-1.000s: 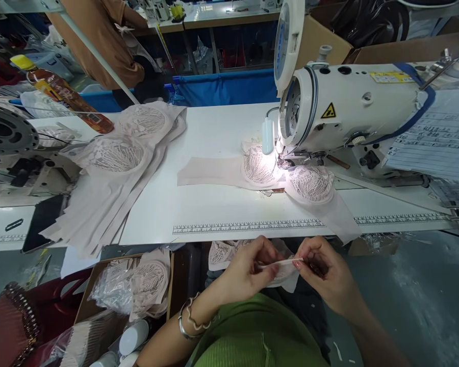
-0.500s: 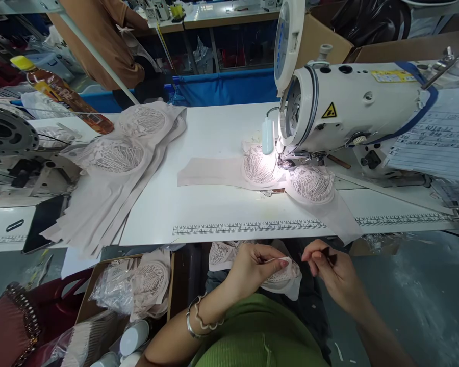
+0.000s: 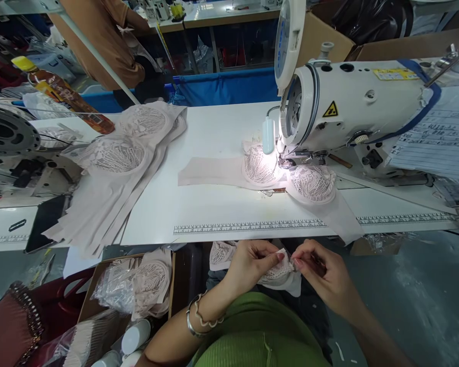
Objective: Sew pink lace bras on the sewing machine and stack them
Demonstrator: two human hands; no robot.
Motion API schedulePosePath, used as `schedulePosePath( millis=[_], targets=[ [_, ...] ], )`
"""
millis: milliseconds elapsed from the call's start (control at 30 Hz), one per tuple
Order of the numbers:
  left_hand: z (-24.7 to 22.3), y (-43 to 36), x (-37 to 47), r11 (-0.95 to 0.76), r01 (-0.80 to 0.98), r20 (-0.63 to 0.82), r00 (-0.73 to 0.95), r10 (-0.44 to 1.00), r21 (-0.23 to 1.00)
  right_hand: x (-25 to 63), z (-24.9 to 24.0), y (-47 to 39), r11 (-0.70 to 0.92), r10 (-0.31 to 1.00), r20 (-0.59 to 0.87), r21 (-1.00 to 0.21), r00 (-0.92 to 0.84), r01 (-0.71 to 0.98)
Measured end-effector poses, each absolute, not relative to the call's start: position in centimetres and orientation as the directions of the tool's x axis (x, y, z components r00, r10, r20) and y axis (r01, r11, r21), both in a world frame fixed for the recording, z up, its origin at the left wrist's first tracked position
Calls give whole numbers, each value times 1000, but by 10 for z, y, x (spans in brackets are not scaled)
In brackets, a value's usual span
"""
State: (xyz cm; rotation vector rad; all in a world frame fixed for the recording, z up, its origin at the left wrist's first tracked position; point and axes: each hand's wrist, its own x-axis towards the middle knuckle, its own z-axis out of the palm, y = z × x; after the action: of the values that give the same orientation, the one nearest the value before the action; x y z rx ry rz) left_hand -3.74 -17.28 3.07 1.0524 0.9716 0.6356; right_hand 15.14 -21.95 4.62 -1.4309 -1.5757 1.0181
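Observation:
A pale pink lace cup piece point(image 3: 281, 278) lies over my lap below the table edge. My left hand point(image 3: 254, 262) pinches its upper edge between thumb and finger. Close by on the right, my right hand point(image 3: 321, 270) has its thumb and fingertips pressed together at the right edge of the same piece. Another pale pink bra point(image 3: 312, 184) lies under the needle area of the white sewing machine point(image 3: 352, 102), its band stretched out to the left on the table.
A stack of pink bras point(image 3: 115, 158) lies on the white table point(image 3: 153, 219) at left, near a tilted bottle point(image 3: 69, 97). A box of cups point(image 3: 151, 280) stands below. A person point(image 3: 99, 41) is beyond the table.
My right hand has moved left to the lace piece, its fingertips now at the piece's edge. My left hand still pinches the piece and has barely shifted.

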Motion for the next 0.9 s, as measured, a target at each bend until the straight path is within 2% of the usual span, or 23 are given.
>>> schedulePosePath(
  millis=[267, 467, 800, 900],
  targets=[
    [29, -177, -38, 289, 85, -296, 446, 845, 953, 145, 50, -215, 11, 997, -22, -899, -70, 437],
    [25, -177, -39, 301, 64, -297, 447, 844, 952, 144, 50, -212, -7, 995, -51, -896, -87, 445],
    [29, -176, -38, 315, 28, -293, 449, 844, 949, 142, 47, -215, 22, 997, -14, -889, -74, 458],
    [27, -176, -38, 342, 3, -309, 438, 844, 940, 149, 47, -212, 33, 994, -14, -911, -111, 412]
  ],
)
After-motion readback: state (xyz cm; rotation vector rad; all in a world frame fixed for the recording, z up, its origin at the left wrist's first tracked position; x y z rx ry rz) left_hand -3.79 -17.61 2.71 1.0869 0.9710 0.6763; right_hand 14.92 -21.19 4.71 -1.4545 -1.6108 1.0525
